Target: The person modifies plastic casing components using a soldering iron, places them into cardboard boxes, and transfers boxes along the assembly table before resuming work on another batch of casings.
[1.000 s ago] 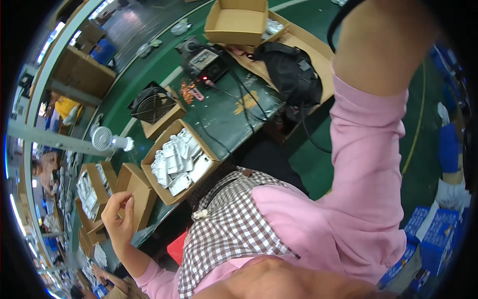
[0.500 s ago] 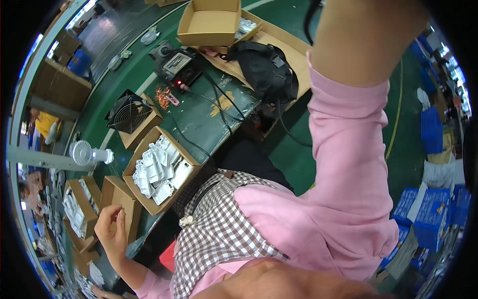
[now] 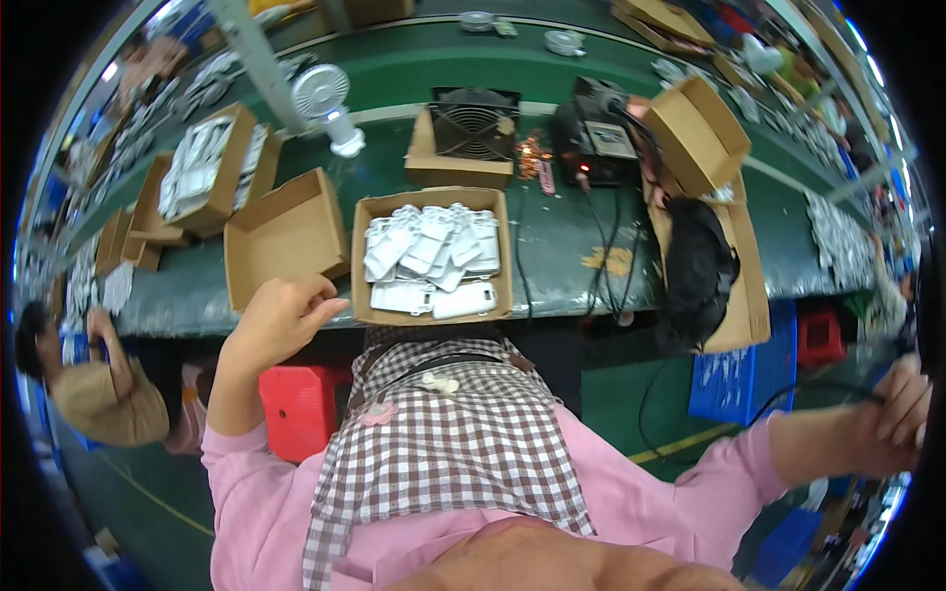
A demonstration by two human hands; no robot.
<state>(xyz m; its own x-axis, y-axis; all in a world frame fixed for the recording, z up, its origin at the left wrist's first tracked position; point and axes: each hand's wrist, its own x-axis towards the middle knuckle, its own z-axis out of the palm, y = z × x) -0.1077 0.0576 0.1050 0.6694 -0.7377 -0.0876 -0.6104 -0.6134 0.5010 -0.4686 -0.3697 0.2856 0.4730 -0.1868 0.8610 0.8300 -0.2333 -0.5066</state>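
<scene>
My left hand (image 3: 281,317) hovers in front of an empty cardboard box (image 3: 281,241), its fingers curled in and nothing visible in them. Just right of it, a shallow cardboard box (image 3: 360,286) holds a heap of white plastic casings (image 3: 434,246). Far out at the right rim, my right hand (image 3: 902,409) is closed around a black cable (image 3: 818,386) that loops down beside the bench. Whatever else lies in that hand is cut off by the picture's edge.
A black box with a red light (image 3: 596,148) stands on the green bench (image 3: 557,276), beside copper-coloured shavings (image 3: 533,158). Behind the casings is a square black fan (image 3: 476,123); a small white fan (image 3: 323,97) stands left. A black bag (image 3: 700,266) lies right. A red stool (image 3: 296,414) is below.
The view has turned, bringing the bench square in front. My right arm, raised high before, now stretches out low to the right. My left hand now appears beside the casings' box, still curled.
</scene>
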